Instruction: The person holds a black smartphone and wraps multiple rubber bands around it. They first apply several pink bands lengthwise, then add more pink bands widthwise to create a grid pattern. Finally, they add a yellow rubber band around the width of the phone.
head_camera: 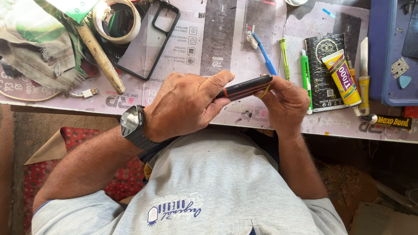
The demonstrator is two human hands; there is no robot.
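Both hands grip a dark phone at the counter's near edge.
Left hand (185,104) fingers clamp the phone (244,87); right hand (285,102) fingers pinch its other end with a yellow pick (265,91). A blue tray (385,61) at the counter's right edge holds a blue pick (404,81).

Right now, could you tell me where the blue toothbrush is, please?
In the head view, the blue toothbrush lies on the table just above the phone, left of the thin green tool.
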